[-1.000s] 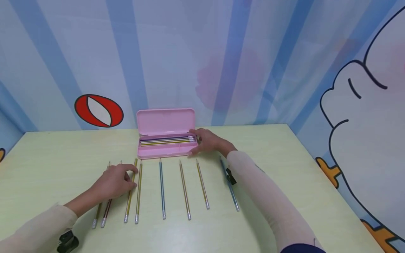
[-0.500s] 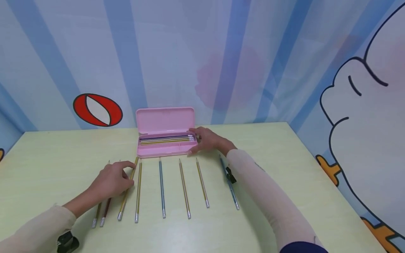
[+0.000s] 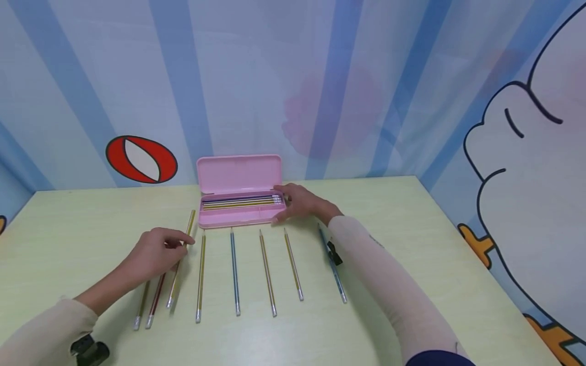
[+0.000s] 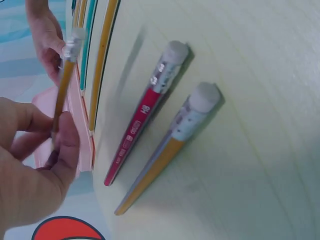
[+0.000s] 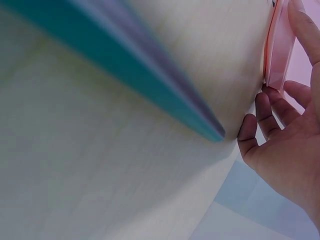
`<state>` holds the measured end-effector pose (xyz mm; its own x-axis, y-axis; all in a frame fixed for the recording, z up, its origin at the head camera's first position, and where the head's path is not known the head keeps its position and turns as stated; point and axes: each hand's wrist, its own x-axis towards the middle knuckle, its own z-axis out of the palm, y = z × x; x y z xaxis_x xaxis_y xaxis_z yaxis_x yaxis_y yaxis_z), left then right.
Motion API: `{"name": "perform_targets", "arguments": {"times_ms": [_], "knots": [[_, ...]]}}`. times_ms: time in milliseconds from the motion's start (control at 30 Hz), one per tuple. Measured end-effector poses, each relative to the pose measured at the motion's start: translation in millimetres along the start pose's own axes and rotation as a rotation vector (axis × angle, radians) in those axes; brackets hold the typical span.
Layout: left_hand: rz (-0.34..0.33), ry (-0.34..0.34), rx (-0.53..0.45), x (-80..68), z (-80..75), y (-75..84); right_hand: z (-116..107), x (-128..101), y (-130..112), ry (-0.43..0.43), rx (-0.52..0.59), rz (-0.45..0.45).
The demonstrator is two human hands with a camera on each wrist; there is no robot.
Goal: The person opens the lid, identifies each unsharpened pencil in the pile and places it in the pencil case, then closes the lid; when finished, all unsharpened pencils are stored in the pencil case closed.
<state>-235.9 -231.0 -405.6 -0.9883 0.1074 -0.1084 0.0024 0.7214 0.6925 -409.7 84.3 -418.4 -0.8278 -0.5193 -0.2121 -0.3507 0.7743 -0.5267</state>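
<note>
The left hand [image 3: 153,252] is pinching a gold pencil [image 3: 180,258] between thumb and fingers [image 4: 67,145], lifting it at a slant just off the table [image 3: 412,244], its tip pointing toward the left end of the pink case [image 3: 240,203]. In the left wrist view the eraser end is sticking up past the thumb. Just beside that hand, toward the table's left edge, a red pencil [image 4: 145,112] and a yellow pencil [image 4: 167,150] are lying side by side, close but apart.

The right hand [image 3: 299,203] is resting against the right end of the case, fingers [image 5: 265,112] spread and lightly bent, steadying it; whether the thumb is actually curling over the rim is hard to tell from here. The case is sitting open near the table's far edge, lid standing up, with several pencils lying lengthwise inside.

Nearer the front edge, four more pencils are lying in a spaced row: a gold one [image 3: 200,277], a blue one [image 3: 234,272], and two more gold ones [image 3: 267,274]. A teal pencil [image 3: 333,272] is lying partly under the right forearm.
</note>
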Motion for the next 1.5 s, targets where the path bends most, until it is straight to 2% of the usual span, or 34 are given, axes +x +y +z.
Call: {"name": "perform_targets", "arguments": {"times_ms": [333,600,1067,1367,1500], "knots": [[0.109,0.062,-0.131,0.2,-6.7,-1.3,0.3,1.1,-0.8,0.001,-0.020,-0.004],[0.172,0.067,-0.155,1.7,-8.4,0.7,0.5,1.7,-0.6,0.007,-0.011,0.003],[0.176,0.157,-0.232,4.7,-3.0,3.7,0.0,-0.6,-2.3,0.004,-0.001,0.014],[0.084,0.173,-0.239,7.0,-5.3,9.3,-0.7,-2.5,-4.3,0.004,0.008,0.032],[0.054,0.203,-0.211,10.3,-6.4,13.4,-0.2,-2.2,-3.9,0.006,0.013,0.033]]}}
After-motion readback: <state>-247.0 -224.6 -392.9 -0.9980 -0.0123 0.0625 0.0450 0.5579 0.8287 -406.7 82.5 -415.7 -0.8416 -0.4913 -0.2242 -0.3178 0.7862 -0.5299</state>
